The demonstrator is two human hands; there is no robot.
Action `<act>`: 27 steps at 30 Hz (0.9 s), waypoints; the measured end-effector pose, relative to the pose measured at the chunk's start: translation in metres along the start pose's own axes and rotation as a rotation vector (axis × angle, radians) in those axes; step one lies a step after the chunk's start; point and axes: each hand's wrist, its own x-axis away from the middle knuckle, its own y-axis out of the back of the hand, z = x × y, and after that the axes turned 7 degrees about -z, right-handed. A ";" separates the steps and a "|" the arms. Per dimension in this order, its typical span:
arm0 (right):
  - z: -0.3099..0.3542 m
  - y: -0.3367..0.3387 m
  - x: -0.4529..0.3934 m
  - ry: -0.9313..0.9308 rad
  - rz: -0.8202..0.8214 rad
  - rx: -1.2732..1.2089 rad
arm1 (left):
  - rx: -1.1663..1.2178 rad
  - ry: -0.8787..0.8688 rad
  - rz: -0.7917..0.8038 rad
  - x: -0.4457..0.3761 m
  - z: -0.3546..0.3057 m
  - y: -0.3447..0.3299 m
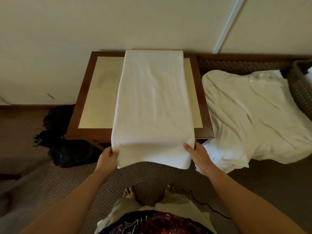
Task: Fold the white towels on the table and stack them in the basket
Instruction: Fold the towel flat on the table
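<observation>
Left hand (pixel 108 157) and right hand (pixel 196 155) pinch the towel's (pixel 153 98) near corners.

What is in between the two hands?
The near end of the white towel hangs between the left hand and right hand, seen from the head camera.

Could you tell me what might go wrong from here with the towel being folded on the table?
1. The towel overhangs the table's near edge, gripped only at its corners by the left hand and right hand; it could slide off onto the carpet.
2. The unfolded towels lie close on the right and might get dragged along.
</observation>
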 end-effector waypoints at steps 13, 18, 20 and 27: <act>0.000 0.010 0.013 -0.207 0.106 -0.117 | 0.102 -0.033 0.018 0.017 0.006 0.017; 0.001 0.016 0.022 0.000 -0.052 0.047 | -0.024 -0.166 0.035 0.019 0.002 0.031; 0.007 0.020 0.030 0.115 -0.022 0.071 | -0.052 -0.190 0.096 0.017 -0.005 0.038; 0.029 0.030 0.030 -0.072 0.192 -0.176 | 0.060 -0.237 0.229 0.015 -0.038 0.073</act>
